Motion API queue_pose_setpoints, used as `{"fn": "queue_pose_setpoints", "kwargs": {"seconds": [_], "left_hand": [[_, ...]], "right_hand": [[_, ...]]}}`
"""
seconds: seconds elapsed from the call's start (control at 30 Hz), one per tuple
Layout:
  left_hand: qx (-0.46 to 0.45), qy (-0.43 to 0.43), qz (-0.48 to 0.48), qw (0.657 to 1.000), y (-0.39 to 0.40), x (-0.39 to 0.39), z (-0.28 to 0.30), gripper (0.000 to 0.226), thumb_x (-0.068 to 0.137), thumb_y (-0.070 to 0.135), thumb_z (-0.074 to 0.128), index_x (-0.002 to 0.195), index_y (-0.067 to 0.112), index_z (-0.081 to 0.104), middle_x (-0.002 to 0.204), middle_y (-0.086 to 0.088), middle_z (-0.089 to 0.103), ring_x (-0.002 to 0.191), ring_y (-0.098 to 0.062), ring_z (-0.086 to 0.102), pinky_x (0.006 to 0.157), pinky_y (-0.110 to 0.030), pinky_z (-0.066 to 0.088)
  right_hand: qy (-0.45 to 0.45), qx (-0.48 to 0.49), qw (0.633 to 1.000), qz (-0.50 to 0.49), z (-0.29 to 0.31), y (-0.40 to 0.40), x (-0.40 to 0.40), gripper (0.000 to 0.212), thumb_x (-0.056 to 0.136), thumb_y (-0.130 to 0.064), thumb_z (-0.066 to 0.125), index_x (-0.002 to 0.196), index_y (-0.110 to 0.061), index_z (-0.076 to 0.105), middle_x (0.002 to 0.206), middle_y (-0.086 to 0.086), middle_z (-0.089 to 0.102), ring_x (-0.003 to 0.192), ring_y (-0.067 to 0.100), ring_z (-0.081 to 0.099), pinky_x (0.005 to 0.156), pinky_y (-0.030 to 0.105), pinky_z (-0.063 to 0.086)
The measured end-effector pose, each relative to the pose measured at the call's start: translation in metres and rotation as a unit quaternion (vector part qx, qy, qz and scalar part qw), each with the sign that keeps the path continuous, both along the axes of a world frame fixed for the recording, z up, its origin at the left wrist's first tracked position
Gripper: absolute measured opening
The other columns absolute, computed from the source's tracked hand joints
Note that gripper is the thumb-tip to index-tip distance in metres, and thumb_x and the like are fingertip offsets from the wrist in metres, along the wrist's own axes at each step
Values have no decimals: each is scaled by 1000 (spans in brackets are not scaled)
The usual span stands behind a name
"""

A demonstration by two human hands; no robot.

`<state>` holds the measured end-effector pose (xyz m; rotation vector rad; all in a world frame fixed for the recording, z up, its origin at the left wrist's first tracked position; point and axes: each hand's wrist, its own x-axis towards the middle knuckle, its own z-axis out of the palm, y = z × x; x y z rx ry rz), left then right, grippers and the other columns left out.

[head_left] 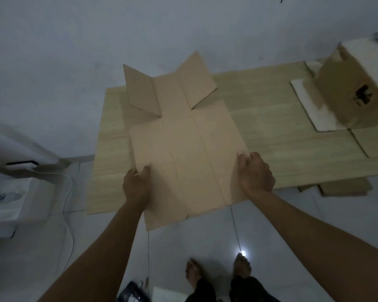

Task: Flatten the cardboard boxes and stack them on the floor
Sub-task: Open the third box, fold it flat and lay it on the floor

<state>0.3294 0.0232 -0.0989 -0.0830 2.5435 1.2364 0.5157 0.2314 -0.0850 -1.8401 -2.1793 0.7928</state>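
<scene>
Now flattened cardboard box (188, 153) between both hands, left hand (136, 185) and right hand (256, 175) on its side edges.

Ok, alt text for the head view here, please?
Both hands, left hand and right hand, grip the side edges of a flattened cardboard box above a wooden table. Another box stands unflattened at the far right.

Both arms outstretched; left hand (136, 184) and right hand (254, 174) gripping, fingers curled.
</scene>
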Motion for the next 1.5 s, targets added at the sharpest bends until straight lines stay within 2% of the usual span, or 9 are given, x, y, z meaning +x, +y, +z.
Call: {"fn": "queue_pose_setpoints", "kwargs": {"seconds": [0.13, 0.3, 0.4, 0.5, 0.67, 0.87, 1.07, 1.2, 1.5], "left_hand": [[-31, 44, -4, 999, 16, -12, -1, 45, 91, 44, 60, 109, 2, 65, 113, -16, 66, 107, -34, 59, 89, -36, 43], [-91, 60, -27, 994, 2, -45, -5, 49, 90, 45, 60, 119, 5, 62, 121, -17, 64, 114, -36, 57, 95, -39, 43], [-116, 46, -50, 991, -8, -50, -11, 45, 92, 39, 59, 120, 4, 60, 122, -18, 63, 114, -36, 57, 94, -39, 43], [-121, 40, -72, 989, -13, -43, -22, 42, 94, 34, 57, 122, 2, 57, 122, -20, 63, 113, -38, 57, 92, -38, 43], [-207, 19, -90, 974, -11, -37, -40, 53, 91, 39, 61, 132, 7, 51, 132, -22, 48, 123, -40, 44, 98, -46, 38], [-250, -60, -93, 962, 2, -41, -51, 70, 83, 38, 67, 139, 9, 37, 137, -20, 37, 126, -40, 38, 98, -51, 38], [-222, -76, -61, 970, 43, -84, -49, 86, 79, 67, 59, 141, 10, 42, 139, -21, 39, 130, -40, 38, 105, -51, 34], [-242, -97, -47, 964, 83, -128, -44, 110, 73, 90, 32, 143, 6, 42, 140, -20, 44, 126, -39, 41, 107, -49, 33], [-224, -163, 82, 957, 133, -178, -50, 129, 53, 97, 47, 143, 4, 40, 140, -20, 46, 126, -38, 46, 103, -43, 40]], "right_hand": [[34, -9, 999, -30, -2, 0, 2, 52, 97, -60, 42, 105, -13, 61, 108, 18, 66, 101, 38, 63, 75, 38, 39], [86, -290, 953, -29, -23, -13, -8, 101, 72, -82, 59, 143, -10, 52, 140, 7, 58, 123, 28, 57, 99, 31, 46], [56, -328, 943, -13, -45, -25, -13, 109, 68, -83, 60, 148, -11, 45, 146, 9, 52, 128, 29, 54, 105, 38, 46], [-2, -315, 949, -15, -61, -33, -16, 99, 74, -71, 66, 152, -16, 38, 152, 14, 38, 131, 33, 49, 107, 40, 44], [5, -220, 974, -60, -62, -34, -10, 52, 83, -32, 68, 130, -20, 48, 124, 15, 61, 109, 33, 62, 93, 35, 51], [-80, -179, 981, -11, -63, -22, -12, 40, 85, -38, 59, 121, -20, 58, 125, 10, 57, 116, 33, 58, 98, 42, 48], [-13, -163, 986, 17, -70, 31, -63, 42, 87, -48, 63, 112, -14, 65, 119, 14, 63, 112, 34, 60, 91, 37, 48], [5, -160, 987, 10, -75, 74, -122, 66, 87, -67, 52, 113, -8, 67, 119, 16, 65, 112, 34, 61, 91, 36, 47], [-6, -242, 966, -95, -79, 131, -194, 98, 75, -83, 53, 137, -7, 46, 135, 18, 55, 121, 37, 55, 100, 43, 46]]}}
